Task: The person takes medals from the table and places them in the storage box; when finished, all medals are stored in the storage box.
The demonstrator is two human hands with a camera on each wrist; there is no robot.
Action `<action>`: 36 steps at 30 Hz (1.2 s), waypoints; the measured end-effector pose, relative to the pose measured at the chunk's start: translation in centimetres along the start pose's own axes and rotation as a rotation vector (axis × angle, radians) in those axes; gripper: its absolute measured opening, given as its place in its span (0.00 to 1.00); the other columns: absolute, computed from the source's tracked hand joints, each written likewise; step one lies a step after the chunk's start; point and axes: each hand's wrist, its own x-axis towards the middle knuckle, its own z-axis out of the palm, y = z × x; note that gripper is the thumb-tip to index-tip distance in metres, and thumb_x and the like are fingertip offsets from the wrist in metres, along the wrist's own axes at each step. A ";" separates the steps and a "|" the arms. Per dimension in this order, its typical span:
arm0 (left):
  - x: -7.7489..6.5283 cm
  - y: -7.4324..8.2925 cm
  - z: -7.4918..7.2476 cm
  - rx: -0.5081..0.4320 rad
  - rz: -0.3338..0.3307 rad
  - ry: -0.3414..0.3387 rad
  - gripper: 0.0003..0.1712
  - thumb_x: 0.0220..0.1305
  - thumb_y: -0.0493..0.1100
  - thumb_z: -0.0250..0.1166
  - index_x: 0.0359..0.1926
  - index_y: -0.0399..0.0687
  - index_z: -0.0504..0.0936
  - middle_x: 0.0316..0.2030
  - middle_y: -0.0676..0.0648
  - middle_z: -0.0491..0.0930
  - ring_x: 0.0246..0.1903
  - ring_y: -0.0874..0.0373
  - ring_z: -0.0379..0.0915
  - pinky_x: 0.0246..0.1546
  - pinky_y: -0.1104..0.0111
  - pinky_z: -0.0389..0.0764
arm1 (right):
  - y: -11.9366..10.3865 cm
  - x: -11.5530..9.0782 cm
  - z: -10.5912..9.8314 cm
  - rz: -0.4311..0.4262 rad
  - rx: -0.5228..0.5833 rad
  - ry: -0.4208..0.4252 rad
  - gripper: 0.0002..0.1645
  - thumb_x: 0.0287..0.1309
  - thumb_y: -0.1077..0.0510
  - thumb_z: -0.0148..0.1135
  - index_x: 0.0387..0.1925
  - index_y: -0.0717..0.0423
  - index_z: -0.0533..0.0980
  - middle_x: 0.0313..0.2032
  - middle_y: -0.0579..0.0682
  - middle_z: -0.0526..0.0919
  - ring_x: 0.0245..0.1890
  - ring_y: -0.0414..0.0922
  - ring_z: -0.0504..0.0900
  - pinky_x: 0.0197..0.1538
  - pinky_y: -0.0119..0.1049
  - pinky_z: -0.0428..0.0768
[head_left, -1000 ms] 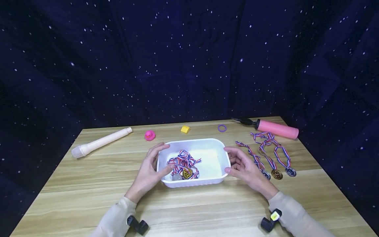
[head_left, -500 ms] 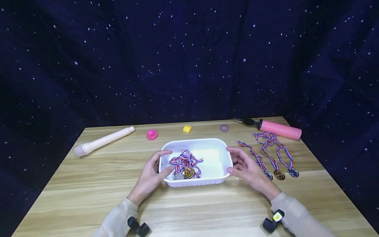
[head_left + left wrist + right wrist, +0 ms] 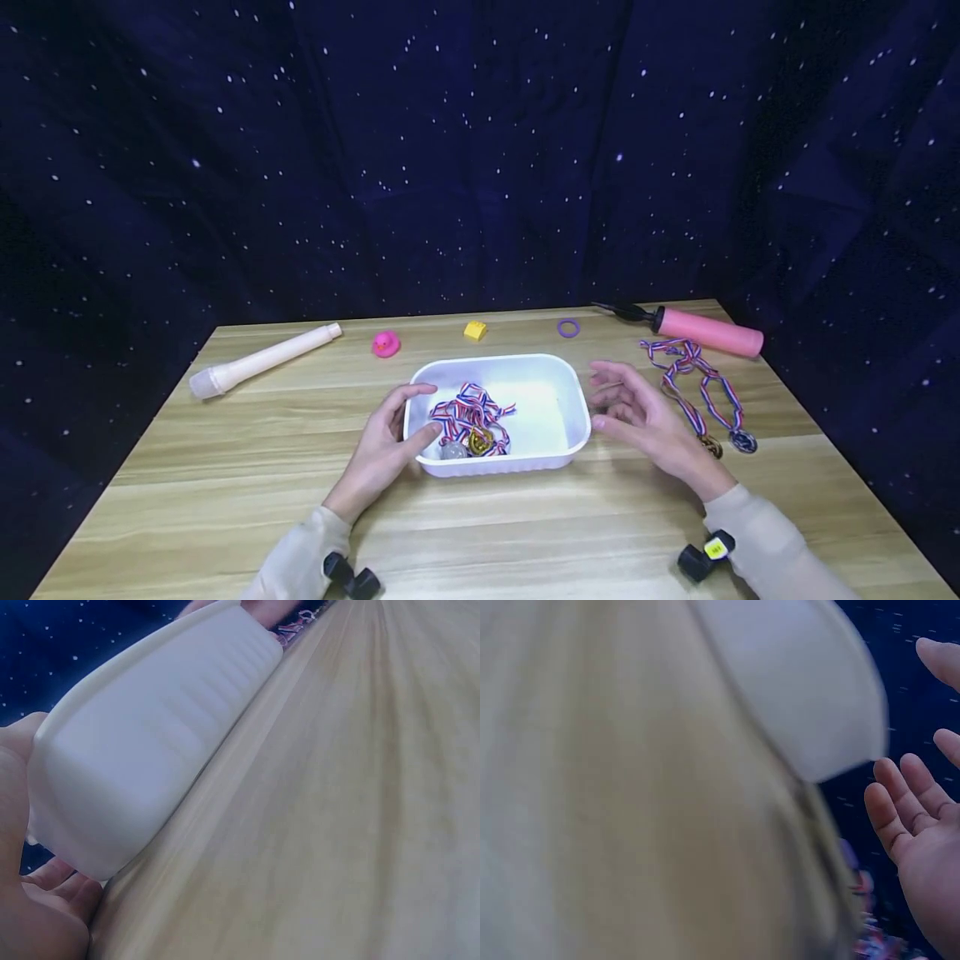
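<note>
A white plastic tub [image 3: 502, 467] rests on the table in front of me. My left hand [image 3: 381, 454] grips its left end, thumb over the near rim and fingers round the outer wall, as the left wrist view also shows. Inside, toward the left, lie tangled red, white and blue ribbons [image 3: 467, 407], a gold medal [image 3: 480, 441] and a pale round disc [image 3: 453, 451]. My right hand [image 3: 651, 423] is just off the tub's right end, fingers loosely bent and holding nothing. Beyond it lie a bronze medal [image 3: 711, 447], partly hidden by the hand, and a silver medal [image 3: 743, 441], both on striped ribbons.
Along the back of the wooden table [image 3: 225, 500] lie a pale toy microphone [image 3: 266, 361], a pink rubber duck [image 3: 386, 343], a yellow block [image 3: 475, 331], a purple ring [image 3: 568, 327] and a pink hand pump [image 3: 708, 331]. A dark starry curtain [image 3: 480, 167] hangs behind.
My right hand has let go of the tub's right end and moved slightly right, now covering one silver medal. My left hand keeps its grip; the tub stays in place.
</note>
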 end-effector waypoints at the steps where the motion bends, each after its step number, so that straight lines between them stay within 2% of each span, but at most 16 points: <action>1: 0.0 -0.1 0.0 0.001 0.001 0.000 0.33 0.69 0.30 0.74 0.72 0.43 0.77 0.72 0.33 0.75 0.74 0.38 0.73 0.78 0.61 0.73 | -0.3 0.0 -0.5 -0.017 -0.003 0.012 0.43 0.69 0.71 0.71 0.81 0.61 0.66 0.68 0.62 0.77 0.60 0.55 0.84 0.58 0.31 0.86; 6: 0.0 -0.1 -0.1 0.009 -0.004 -0.001 0.33 0.69 0.30 0.74 0.73 0.42 0.77 0.72 0.33 0.75 0.74 0.39 0.73 0.78 0.62 0.74 | -1.3 -0.4 -3.3 -0.114 0.007 0.064 0.44 0.68 0.79 0.66 0.82 0.66 0.63 0.70 0.60 0.79 0.65 0.50 0.84 0.60 0.31 0.86; 9: -0.1 -0.1 0.0 0.011 -0.014 0.000 0.33 0.70 0.30 0.73 0.73 0.44 0.77 0.72 0.34 0.75 0.74 0.39 0.73 0.77 0.65 0.74 | -1.4 -1.1 -4.7 -0.136 0.013 0.071 0.45 0.67 0.81 0.65 0.82 0.68 0.62 0.73 0.59 0.78 0.67 0.47 0.84 0.62 0.31 0.86; 13: -0.1 -0.2 -0.1 0.011 -0.011 0.002 0.32 0.69 0.30 0.73 0.72 0.44 0.77 0.72 0.34 0.75 0.74 0.39 0.73 0.76 0.66 0.75 | -1.0 -2.4 -5.9 -0.123 0.013 0.076 0.46 0.67 0.82 0.64 0.83 0.66 0.62 0.76 0.56 0.76 0.68 0.46 0.82 0.65 0.32 0.85; 17: 0.0 -0.1 -0.1 0.012 -0.007 0.003 0.32 0.70 0.29 0.73 0.72 0.44 0.77 0.72 0.33 0.76 0.72 0.39 0.75 0.76 0.63 0.76 | -0.4 -3.8 -6.7 -0.067 -0.025 0.103 0.45 0.67 0.81 0.66 0.82 0.64 0.64 0.72 0.56 0.79 0.66 0.48 0.83 0.63 0.31 0.85; 21: 0.1 -0.1 -0.1 0.023 -0.010 0.003 0.31 0.70 0.30 0.73 0.72 0.44 0.77 0.71 0.33 0.76 0.72 0.40 0.75 0.75 0.64 0.77 | 0.2 -5.1 -7.5 -0.014 -0.093 0.124 0.44 0.67 0.79 0.68 0.81 0.65 0.66 0.67 0.60 0.81 0.62 0.48 0.85 0.61 0.29 0.86; 25: 0.2 -0.2 -0.1 0.039 -0.013 0.000 0.32 0.71 0.30 0.73 0.72 0.44 0.77 0.71 0.33 0.76 0.71 0.39 0.75 0.75 0.65 0.77 | 0.7 -6.2 -7.9 0.000 -0.127 0.120 0.44 0.64 0.79 0.71 0.79 0.68 0.67 0.65 0.66 0.79 0.60 0.48 0.85 0.58 0.28 0.86; 30: 0.1 -0.1 -0.1 0.051 -0.027 0.009 0.31 0.71 0.31 0.73 0.72 0.46 0.78 0.70 0.35 0.77 0.70 0.40 0.77 0.74 0.65 0.78 | 1.2 -6.9 -8.1 0.000 -0.152 0.076 0.45 0.61 0.80 0.74 0.77 0.72 0.67 0.61 0.64 0.81 0.56 0.45 0.86 0.57 0.28 0.87; 36: 0.0 -0.2 -0.2 0.055 -0.026 0.008 0.31 0.71 0.32 0.73 0.72 0.48 0.78 0.70 0.34 0.77 0.69 0.40 0.78 0.74 0.62 0.78 | 1.3 -7.1 -8.0 0.010 -0.300 0.012 0.39 0.59 0.75 0.79 0.71 0.67 0.75 0.53 0.60 0.85 0.48 0.43 0.88 0.53 0.26 0.88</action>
